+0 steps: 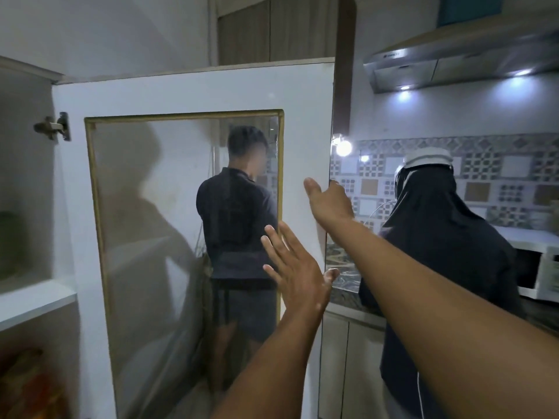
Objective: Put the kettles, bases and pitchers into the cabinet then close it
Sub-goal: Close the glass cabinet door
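The white cabinet door [193,92] with a gold-framed glass pane stands swung open in front of me, hinged at its left. My right hand [328,201] curls around the door's right edge, thumb on the front face. Lower down, my left hand [296,273] is held flat with fingers spread, near or against the door beside the pane's right frame. The cabinet interior [24,207] shows at far left with a white shelf and a dim greenish object, too blurred to name. No kettle, base or pitcher is clearly in view.
A person in dark clothes [236,219] is seen through the glass. Another person in a dark garment [435,255] stands at the counter on the right. A white microwave [544,276], tiled backsplash [484,173] and lit range hood [453,65] are behind.
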Demonstrator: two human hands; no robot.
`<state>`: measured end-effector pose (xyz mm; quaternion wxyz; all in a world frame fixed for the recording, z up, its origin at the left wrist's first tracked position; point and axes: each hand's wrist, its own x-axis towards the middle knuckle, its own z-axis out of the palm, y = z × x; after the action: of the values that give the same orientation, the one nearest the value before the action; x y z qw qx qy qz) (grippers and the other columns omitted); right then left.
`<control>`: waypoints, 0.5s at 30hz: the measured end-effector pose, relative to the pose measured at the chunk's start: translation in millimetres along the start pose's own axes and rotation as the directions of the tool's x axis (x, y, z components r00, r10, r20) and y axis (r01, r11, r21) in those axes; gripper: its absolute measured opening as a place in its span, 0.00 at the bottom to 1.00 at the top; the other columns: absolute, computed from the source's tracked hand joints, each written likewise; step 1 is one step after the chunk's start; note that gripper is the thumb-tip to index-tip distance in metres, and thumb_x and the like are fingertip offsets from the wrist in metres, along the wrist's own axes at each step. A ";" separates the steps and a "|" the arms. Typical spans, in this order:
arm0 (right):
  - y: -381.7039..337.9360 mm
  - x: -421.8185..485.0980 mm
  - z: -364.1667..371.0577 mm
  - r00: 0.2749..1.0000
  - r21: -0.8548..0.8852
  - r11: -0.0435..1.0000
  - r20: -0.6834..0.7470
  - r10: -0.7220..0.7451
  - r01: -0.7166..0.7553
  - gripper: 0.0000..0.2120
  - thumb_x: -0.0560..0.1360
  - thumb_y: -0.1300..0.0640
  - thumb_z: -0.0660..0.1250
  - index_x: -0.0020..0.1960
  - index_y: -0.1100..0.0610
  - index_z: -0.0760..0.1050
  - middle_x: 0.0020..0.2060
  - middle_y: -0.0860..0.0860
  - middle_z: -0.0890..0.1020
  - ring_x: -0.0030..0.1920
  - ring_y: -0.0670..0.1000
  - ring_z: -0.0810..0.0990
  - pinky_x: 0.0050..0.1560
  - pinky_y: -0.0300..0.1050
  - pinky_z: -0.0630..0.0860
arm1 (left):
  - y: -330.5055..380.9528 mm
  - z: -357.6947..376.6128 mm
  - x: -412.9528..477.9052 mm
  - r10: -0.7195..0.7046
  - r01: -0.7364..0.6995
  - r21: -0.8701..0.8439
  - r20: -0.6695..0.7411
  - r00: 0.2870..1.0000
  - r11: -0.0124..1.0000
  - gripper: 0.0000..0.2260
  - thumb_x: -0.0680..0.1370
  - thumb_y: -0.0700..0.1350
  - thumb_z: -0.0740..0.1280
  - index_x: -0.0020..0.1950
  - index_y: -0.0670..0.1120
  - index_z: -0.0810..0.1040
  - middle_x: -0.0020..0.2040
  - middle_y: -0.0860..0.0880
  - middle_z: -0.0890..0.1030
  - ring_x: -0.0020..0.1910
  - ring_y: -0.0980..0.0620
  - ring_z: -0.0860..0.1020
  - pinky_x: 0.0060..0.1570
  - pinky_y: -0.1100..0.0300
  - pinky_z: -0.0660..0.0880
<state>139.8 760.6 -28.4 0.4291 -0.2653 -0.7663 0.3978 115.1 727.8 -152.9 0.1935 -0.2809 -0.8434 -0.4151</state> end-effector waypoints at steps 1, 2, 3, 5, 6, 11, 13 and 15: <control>2.5 2.2 3.4 1.000 -0.018 1.000 -0.015 0.004 -0.004 0.30 0.81 0.41 0.56 0.76 0.59 0.62 0.74 0.57 0.69 0.73 0.62 0.68 0.72 0.57 0.67 | -0.5 2.0 2.2 0.003 -0.003 -0.003 0.003 1.000 1.000 0.57 0.70 0.63 0.71 0.78 0.44 0.31 0.77 0.42 0.28 0.76 0.40 0.31 0.74 0.38 0.46; 4.9 3.9 4.9 1.000 -0.026 1.000 -0.016 -0.001 0.001 0.30 0.81 0.41 0.56 0.76 0.58 0.61 0.75 0.56 0.68 0.73 0.62 0.68 0.72 0.57 0.66 | -0.9 3.8 3.9 0.007 -0.007 -0.004 0.008 1.000 1.000 0.57 0.71 0.62 0.71 0.78 0.44 0.31 0.77 0.41 0.28 0.76 0.39 0.30 0.74 0.37 0.46; 7.3 5.7 5.1 1.000 -0.027 1.000 -0.007 -0.014 0.014 0.30 0.81 0.41 0.56 0.76 0.58 0.62 0.74 0.56 0.69 0.73 0.61 0.68 0.72 0.57 0.66 | -0.7 5.0 5.0 0.007 -0.007 -0.005 0.007 1.000 1.000 0.56 0.72 0.60 0.72 0.78 0.44 0.30 0.76 0.41 0.28 0.76 0.39 0.30 0.73 0.37 0.46; 10.3 6.1 3.2 0.999 -0.030 0.999 0.002 -0.044 0.044 0.30 0.81 0.41 0.57 0.76 0.58 0.63 0.74 0.56 0.70 0.72 0.61 0.69 0.71 0.58 0.67 | 2.1 7.5 5.0 -0.010 0.010 -0.008 -0.008 1.000 1.000 0.55 0.72 0.56 0.72 0.78 0.43 0.31 0.77 0.41 0.28 0.76 0.39 0.30 0.73 0.36 0.46; 10.1 3.9 2.1 0.998 -0.034 0.998 -0.005 -0.055 0.055 0.30 0.81 0.40 0.57 0.76 0.58 0.63 0.74 0.56 0.70 0.73 0.61 0.68 0.72 0.58 0.66 | 4.3 8.1 3.7 -0.026 0.026 -0.015 -0.018 0.999 1.000 0.55 0.71 0.55 0.73 0.78 0.43 0.31 0.77 0.41 0.28 0.76 0.39 0.30 0.73 0.35 0.46; 6.2 -19.1 -3.1 0.995 -0.037 0.995 -0.024 -0.093 0.092 0.30 0.81 0.39 0.56 0.76 0.56 0.62 0.74 0.55 0.69 0.73 0.62 0.68 0.70 0.57 0.65 | 11.8 -0.1 -13.4 -0.067 0.065 -0.036 -0.080 0.994 0.997 0.55 0.70 0.51 0.72 0.77 0.40 0.32 0.77 0.40 0.30 0.77 0.39 0.31 0.72 0.33 0.47; 3.8 -31.5 -5.6 0.992 -0.034 0.992 -0.025 -0.124 0.123 0.29 0.80 0.39 0.56 0.75 0.56 0.63 0.73 0.55 0.71 0.71 0.63 0.69 0.68 0.58 0.66 | 12.7 -8.8 -24.3 -0.083 0.079 -0.038 -0.129 0.988 0.996 0.54 0.70 0.51 0.72 0.77 0.41 0.32 0.78 0.41 0.32 0.77 0.40 0.33 0.71 0.32 0.48; -0.3 -48.0 -6.7 0.986 -0.014 0.986 -0.025 -0.164 0.164 0.28 0.80 0.39 0.56 0.73 0.56 0.65 0.71 0.57 0.73 0.70 0.64 0.71 0.67 0.59 0.66 | 11.8 -20.8 -38.9 -0.087 0.081 -0.045 -0.170 0.982 0.996 0.53 0.71 0.52 0.71 0.78 0.42 0.32 0.79 0.43 0.34 0.78 0.41 0.35 0.71 0.33 0.50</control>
<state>169.2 727.1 -47.5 0.4688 -0.2090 -0.7823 0.3529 154.3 704.7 -155.6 0.2423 -0.2118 -0.8268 -0.4613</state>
